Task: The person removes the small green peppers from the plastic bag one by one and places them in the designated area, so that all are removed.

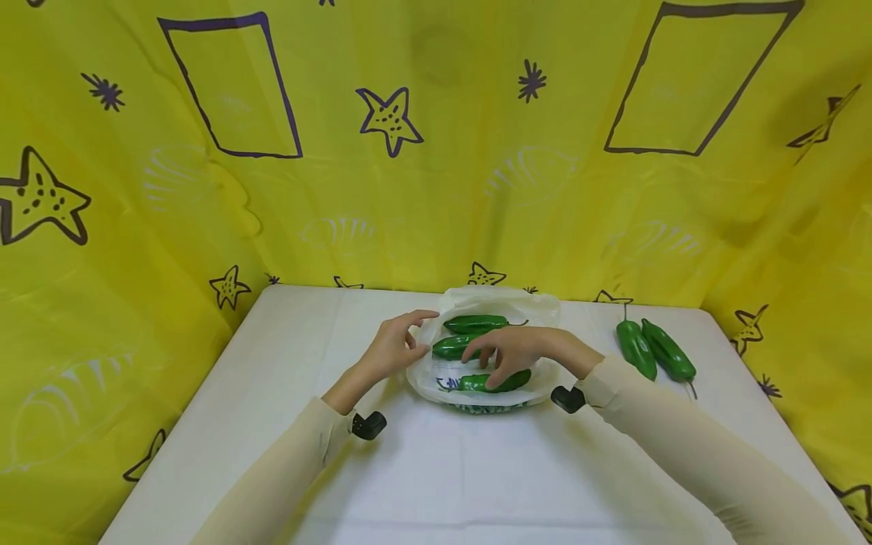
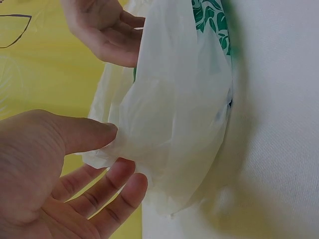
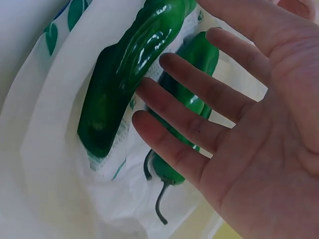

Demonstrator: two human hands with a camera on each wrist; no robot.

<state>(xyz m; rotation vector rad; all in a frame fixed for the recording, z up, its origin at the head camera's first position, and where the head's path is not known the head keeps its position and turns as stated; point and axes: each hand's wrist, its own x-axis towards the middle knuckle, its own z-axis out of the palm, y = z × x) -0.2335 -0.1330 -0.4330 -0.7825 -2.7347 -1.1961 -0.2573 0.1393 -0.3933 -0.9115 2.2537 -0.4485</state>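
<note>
A white plastic bag (image 1: pixel 424 378) with green leaf print lies open at the far middle of the table. Three green chili peppers lie inside: a far one (image 1: pixel 474 324), a middle one (image 1: pixel 450 348) and a near one (image 1: pixel 515 381). My left hand (image 1: pixel 390 347) holds the bag's left rim by thumb and fingers; its index finger is hidden in the left wrist view. Over the bag's opening hovers my right hand (image 1: pixel 515 350), fingers spread and loosely straight above the peppers (image 3: pixel 127 74). Nothing shows in its grasp.
Two more green peppers, one (image 1: pixel 635 350) beside another (image 1: pixel 669 352), lie on the white table (image 1: pixel 436 484) to the right of the bag. A yellow curtain (image 1: pixel 450 189) with star drawings hangs behind the table and along both sides.
</note>
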